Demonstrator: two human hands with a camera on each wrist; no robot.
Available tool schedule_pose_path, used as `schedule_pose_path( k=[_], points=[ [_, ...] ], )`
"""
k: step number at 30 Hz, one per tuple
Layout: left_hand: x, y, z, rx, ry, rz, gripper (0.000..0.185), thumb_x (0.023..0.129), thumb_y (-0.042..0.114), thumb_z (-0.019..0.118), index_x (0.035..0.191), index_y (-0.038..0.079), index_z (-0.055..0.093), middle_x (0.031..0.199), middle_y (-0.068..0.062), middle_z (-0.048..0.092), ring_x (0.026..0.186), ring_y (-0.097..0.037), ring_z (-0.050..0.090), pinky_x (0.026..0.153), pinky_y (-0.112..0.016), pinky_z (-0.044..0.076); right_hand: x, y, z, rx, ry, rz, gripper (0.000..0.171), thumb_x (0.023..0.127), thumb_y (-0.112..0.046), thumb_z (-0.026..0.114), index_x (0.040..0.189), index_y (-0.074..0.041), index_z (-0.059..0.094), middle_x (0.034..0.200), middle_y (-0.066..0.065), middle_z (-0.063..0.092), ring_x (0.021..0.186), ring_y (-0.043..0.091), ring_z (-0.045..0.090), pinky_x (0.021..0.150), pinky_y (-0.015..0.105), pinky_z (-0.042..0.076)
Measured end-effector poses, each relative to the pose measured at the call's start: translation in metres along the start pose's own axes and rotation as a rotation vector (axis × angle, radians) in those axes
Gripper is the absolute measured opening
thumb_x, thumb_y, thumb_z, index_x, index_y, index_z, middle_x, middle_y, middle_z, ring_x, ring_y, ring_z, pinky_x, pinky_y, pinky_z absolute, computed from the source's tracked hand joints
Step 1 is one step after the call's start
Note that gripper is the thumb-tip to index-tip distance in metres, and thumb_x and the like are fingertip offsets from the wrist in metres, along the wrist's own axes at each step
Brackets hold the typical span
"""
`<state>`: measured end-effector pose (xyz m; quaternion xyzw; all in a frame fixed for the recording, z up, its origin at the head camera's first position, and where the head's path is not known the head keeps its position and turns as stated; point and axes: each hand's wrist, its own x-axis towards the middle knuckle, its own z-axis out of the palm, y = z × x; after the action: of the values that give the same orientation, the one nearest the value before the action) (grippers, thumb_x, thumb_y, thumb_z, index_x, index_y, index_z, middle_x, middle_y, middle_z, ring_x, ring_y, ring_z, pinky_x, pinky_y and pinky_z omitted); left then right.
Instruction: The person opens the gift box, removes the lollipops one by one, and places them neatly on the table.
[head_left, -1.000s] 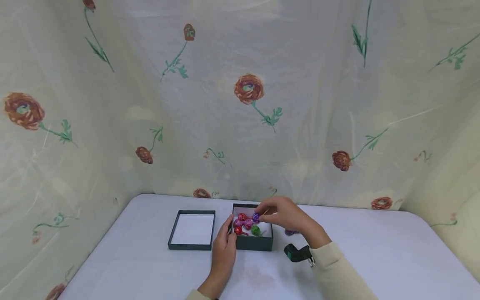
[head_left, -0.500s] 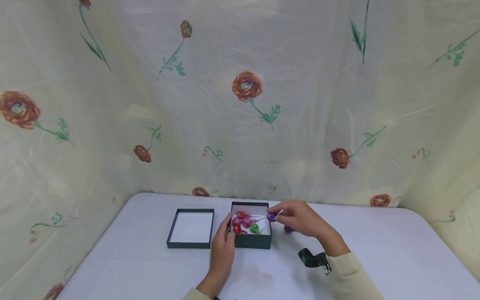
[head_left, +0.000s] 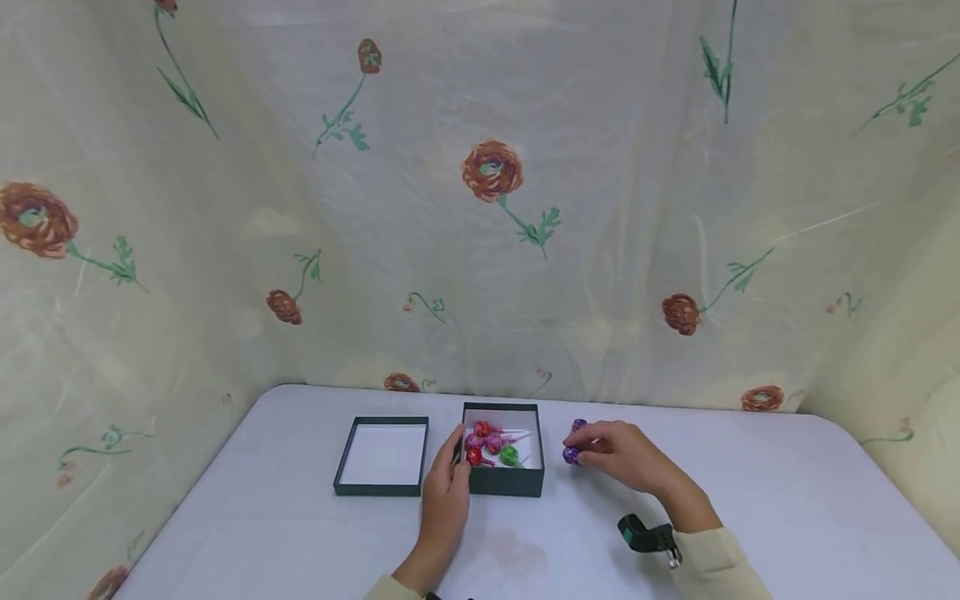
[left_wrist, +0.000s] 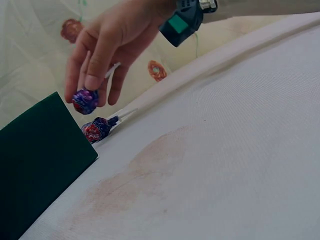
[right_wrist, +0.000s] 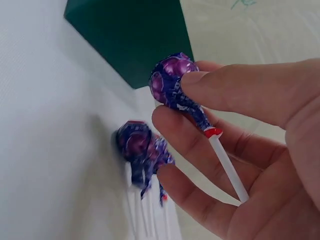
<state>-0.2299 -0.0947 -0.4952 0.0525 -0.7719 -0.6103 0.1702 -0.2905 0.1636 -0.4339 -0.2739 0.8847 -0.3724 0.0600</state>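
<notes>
My right hand (head_left: 626,457) pinches a purple-wrapped lollipop (right_wrist: 172,82) by its head between thumb and fingers, its white stick running back toward the palm. More purple lollipops (right_wrist: 135,142) lie on the table just under it, sticks side by side. To the left stands an open dark green box (head_left: 506,482) holding several red, pink and green lollipops (head_left: 510,456). My left hand (head_left: 447,493) holds the box at its left wall; that hand does not show in the left wrist view, where the right hand (left_wrist: 115,47) appears with the pinched lollipop (left_wrist: 85,101).
A shallow box lid (head_left: 378,490), white inside with a dark green rim, lies left of the box. Everything sits on a white-covered table (head_left: 300,542); a flower-printed curtain (head_left: 585,275) hangs behind and at both sides. A faint reddish stain (left_wrist: 135,175) marks the cloth.
My right hand has lifted the purple lollipop out of the box and carried it right, over to the purple lollipops on the table. The left hand has stayed at the box.
</notes>
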Motion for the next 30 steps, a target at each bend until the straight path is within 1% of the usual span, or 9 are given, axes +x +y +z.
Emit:
schedule_pose_path(
  k=[5, 12, 16, 23, 30],
  points=[
    [-0.001, 0.0, 0.0, -0.011, -0.003, -0.007, 0.05, 0.096, 0.008, 0.042, 0.145, 0.018, 0.044, 0.149, 0.001, 0.042, 0.139, -0.023, 0.035, 0.108, -0.046, 0.034, -0.004, 0.009, 0.001, -0.017, 0.012, 0.031, 0.022, 0.086, -0.001, 0.067, 0.105, -0.008, 0.073, 0.105, 0.009, 0.069, 0.086, 0.018, 0.064, 0.076, 0.031, 0.056],
    [-0.001, 0.001, -0.001, -0.007, -0.009, -0.013, 0.05, 0.096, 0.008, 0.042, 0.145, 0.017, 0.043, 0.15, -0.001, 0.041, 0.14, -0.022, 0.034, 0.109, -0.046, 0.034, -0.007, 0.012, 0.002, -0.025, 0.023, 0.104, 0.022, 0.086, 0.0, 0.066, 0.103, -0.012, 0.074, 0.104, 0.006, 0.068, 0.085, 0.016, 0.061, 0.073, 0.029, 0.055],
    [0.0, 0.001, -0.001, -0.004, -0.012, -0.012, 0.051, 0.096, 0.008, 0.043, 0.146, 0.018, 0.043, 0.15, 0.0, 0.041, 0.14, -0.02, 0.034, 0.11, -0.045, 0.033, -0.008, 0.014, 0.003, -0.053, 0.032, 0.103, 0.022, 0.085, 0.0, 0.067, 0.102, -0.012, 0.074, 0.1, 0.004, 0.069, 0.082, 0.016, 0.06, 0.072, 0.03, 0.054],
    [0.0, 0.0, -0.002, 0.0, -0.016, 0.017, 0.05, 0.096, 0.007, 0.042, 0.146, 0.016, 0.043, 0.15, -0.002, 0.042, 0.14, -0.022, 0.034, 0.109, -0.046, 0.033, -0.008, 0.014, 0.009, -0.102, 0.038, 0.079, 0.02, 0.082, 0.002, 0.067, 0.097, -0.01, 0.074, 0.092, 0.0, 0.068, 0.082, 0.014, 0.058, 0.074, 0.032, 0.052],
    [0.0, -0.001, -0.003, 0.0, -0.02, 0.025, 0.05, 0.096, 0.006, 0.043, 0.145, 0.017, 0.044, 0.15, -0.002, 0.042, 0.139, -0.022, 0.036, 0.109, -0.046, 0.033, -0.006, 0.011, 0.013, -0.105, 0.042, 0.13, 0.021, 0.082, 0.003, 0.068, 0.096, -0.012, 0.074, 0.095, 0.0, 0.068, 0.084, 0.014, 0.058, 0.079, 0.035, 0.053]
  ],
)
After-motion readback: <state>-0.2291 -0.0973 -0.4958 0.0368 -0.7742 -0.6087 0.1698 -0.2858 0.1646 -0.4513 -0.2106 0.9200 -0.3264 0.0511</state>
